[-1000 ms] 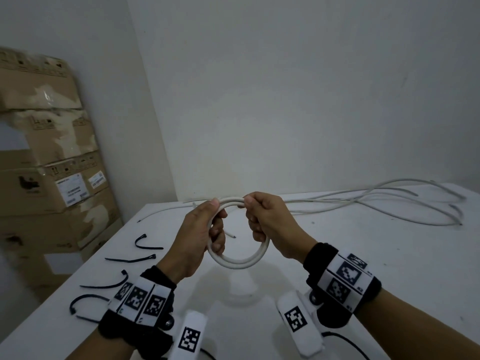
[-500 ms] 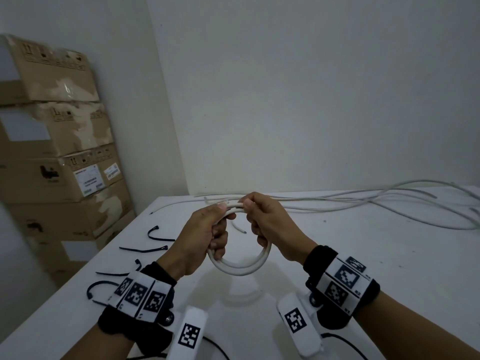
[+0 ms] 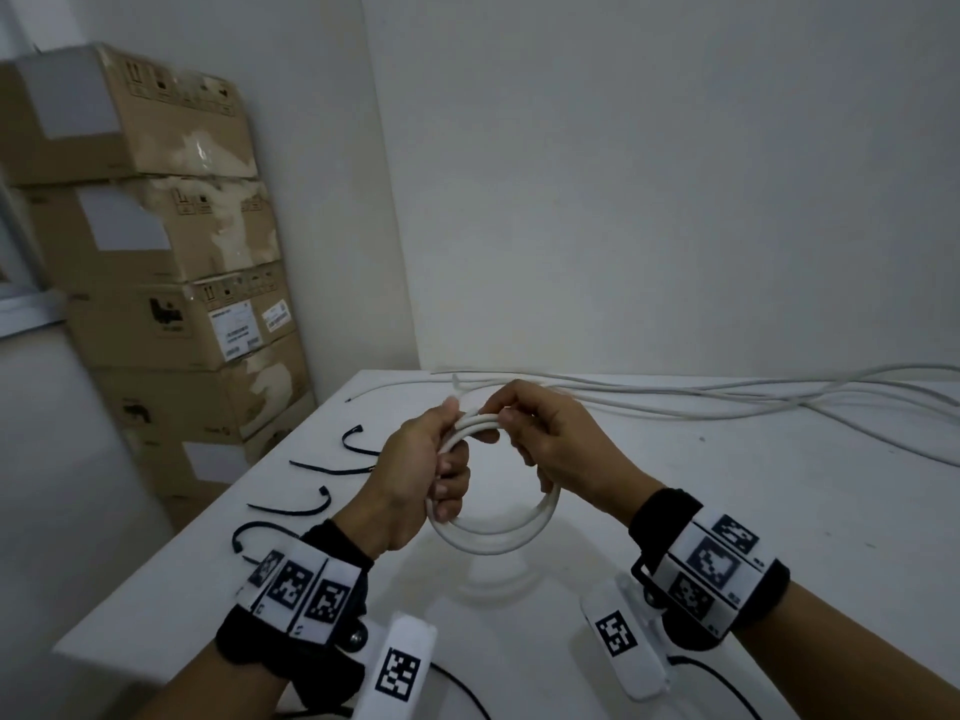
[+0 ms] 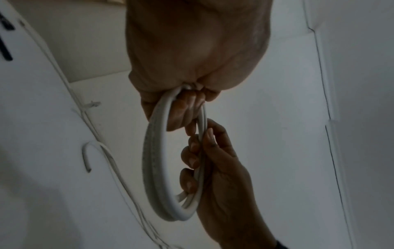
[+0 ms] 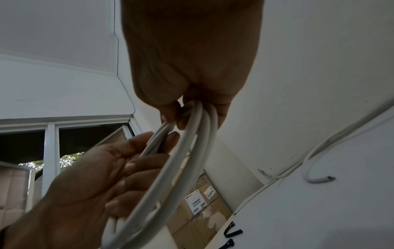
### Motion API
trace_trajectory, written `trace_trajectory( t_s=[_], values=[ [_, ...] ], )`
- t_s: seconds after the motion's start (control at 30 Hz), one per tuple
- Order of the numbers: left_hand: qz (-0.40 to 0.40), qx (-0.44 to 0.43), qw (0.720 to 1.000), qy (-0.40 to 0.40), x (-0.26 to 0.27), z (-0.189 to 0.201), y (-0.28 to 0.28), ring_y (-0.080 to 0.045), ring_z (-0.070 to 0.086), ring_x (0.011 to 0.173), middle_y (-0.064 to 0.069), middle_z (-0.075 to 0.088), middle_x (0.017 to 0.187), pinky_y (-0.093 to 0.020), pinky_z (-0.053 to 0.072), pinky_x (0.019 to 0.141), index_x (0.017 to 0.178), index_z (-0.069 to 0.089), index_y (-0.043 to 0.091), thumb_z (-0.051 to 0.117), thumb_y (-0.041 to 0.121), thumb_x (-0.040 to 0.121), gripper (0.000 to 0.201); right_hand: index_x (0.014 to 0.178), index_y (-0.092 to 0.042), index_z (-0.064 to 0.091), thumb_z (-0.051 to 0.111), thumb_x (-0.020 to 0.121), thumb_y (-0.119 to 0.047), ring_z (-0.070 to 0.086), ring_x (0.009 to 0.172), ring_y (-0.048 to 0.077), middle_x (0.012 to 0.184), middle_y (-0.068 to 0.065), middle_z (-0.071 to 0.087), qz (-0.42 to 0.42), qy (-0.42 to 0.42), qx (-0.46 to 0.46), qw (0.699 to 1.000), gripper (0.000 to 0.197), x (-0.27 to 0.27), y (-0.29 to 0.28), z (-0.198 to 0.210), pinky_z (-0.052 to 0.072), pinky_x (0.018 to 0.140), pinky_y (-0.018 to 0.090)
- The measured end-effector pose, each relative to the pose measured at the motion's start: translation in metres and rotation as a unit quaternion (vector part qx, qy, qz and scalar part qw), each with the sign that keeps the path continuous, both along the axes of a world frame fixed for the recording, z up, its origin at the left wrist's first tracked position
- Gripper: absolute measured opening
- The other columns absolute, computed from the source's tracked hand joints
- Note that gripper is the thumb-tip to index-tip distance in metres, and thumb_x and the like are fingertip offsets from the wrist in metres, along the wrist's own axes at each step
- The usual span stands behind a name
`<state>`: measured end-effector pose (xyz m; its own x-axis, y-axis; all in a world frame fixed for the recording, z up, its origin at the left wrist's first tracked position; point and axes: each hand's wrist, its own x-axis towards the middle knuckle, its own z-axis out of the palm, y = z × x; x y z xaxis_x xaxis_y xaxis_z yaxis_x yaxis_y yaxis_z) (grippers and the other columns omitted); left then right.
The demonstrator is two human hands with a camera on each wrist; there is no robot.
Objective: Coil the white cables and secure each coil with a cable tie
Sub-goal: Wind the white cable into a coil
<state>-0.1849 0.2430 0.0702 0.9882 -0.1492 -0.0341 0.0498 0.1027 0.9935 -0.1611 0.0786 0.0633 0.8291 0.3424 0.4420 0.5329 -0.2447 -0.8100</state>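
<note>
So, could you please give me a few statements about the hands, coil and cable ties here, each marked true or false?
1. Both hands hold the white coil above the table. True.
2. A cable tie is already fastened round the coil. False: none shows on it; the black cable ties lie on the table.
3. The left hand has its fingers curled round the coil. True.
4. The right hand rests flat on the table. False: its grip is on the coil's top.
5. The loose white cables lie along the table's far side. True.
</note>
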Motion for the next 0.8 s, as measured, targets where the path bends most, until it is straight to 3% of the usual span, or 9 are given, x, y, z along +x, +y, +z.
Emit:
trace_trajectory(
  t_s=[0.17,0.3,0.5,0.63,0.7,0.8],
  values=[
    [0.004,0.099,0.994,-0.048,-0.001,-0.007,0.007,-0.014,0.026,0.041,0.001,0.028,0.052,-0.023,0.032,0.041,0.094,0.060,-0.002,0.033,0.029,0.103,0.042,0.084,-0.030,0.058,0.048,0.097,-0.011,0.041,0.053,0.011,0.066,-0.003,0.046,0.009,-0.011,-0.056,0.998,0.025,0.007,0.007,-0.003,0.041,0.038,0.023],
    [-0.011,0.110,0.993,-0.045,-0.002,-0.004,0.018,-0.014,0.028,0.041,0.001,0.031,0.053,-0.025,0.035,0.043,0.088,0.055,0.002,0.033,0.028,0.103,0.037,0.092,-0.022,0.058,0.049,0.098,-0.013,0.044,0.056,0.012,0.067,-0.003,0.049,0.028,-0.028,-0.096,0.995,0.013,0.013,0.013,0.001,0.045,0.041,0.026],
    [0.018,0.133,0.988,-0.081,-0.002,0.002,0.044,-0.013,0.027,0.041,0.001,0.030,0.054,-0.024,0.032,0.042,0.082,0.047,0.006,0.034,0.028,0.104,0.033,0.102,-0.020,0.050,0.048,0.099,-0.020,0.053,0.060,0.014,0.072,0.003,0.057,0.089,0.041,-0.031,0.995,0.004,0.020,0.037,0.008,0.049,0.051,0.030],
    [0.081,0.123,0.987,-0.070,-0.004,0.005,0.077,-0.012,0.026,0.038,0.002,0.028,0.052,-0.021,0.027,0.040,0.079,0.047,0.008,0.037,0.028,0.103,0.033,0.104,-0.010,0.057,0.039,0.100,-0.039,0.063,0.078,0.021,0.088,0.011,0.064,0.115,0.160,0.029,0.980,0.034,0.035,0.049,0.007,0.052,0.069,0.035],
    [0.108,0.127,0.984,-0.062,-0.005,0.010,0.093,-0.011,0.025,0.037,0.003,0.028,0.050,-0.020,0.026,0.039,0.079,0.046,0.008,0.037,0.028,0.103,0.033,0.101,-0.009,0.059,0.039,0.102,-0.035,0.062,0.077,0.022,0.087,0.011,0.063,0.094,0.188,0.025,0.977,0.033,0.048,0.053,0.000,0.051,0.067,0.035],
    [0.143,0.134,0.979,-0.062,-0.009,0.016,0.120,-0.010,0.025,0.036,0.003,0.027,0.050,-0.022,0.026,0.038,0.080,0.046,0.009,0.036,0.029,0.103,0.032,0.099,-0.009,0.059,0.045,0.099,-0.012,0.061,0.064,0.022,0.079,0.011,0.061,0.092,0.216,-0.084,0.968,0.015,0.062,0.074,-0.021,0.048,0.053,0.028]
  ],
)
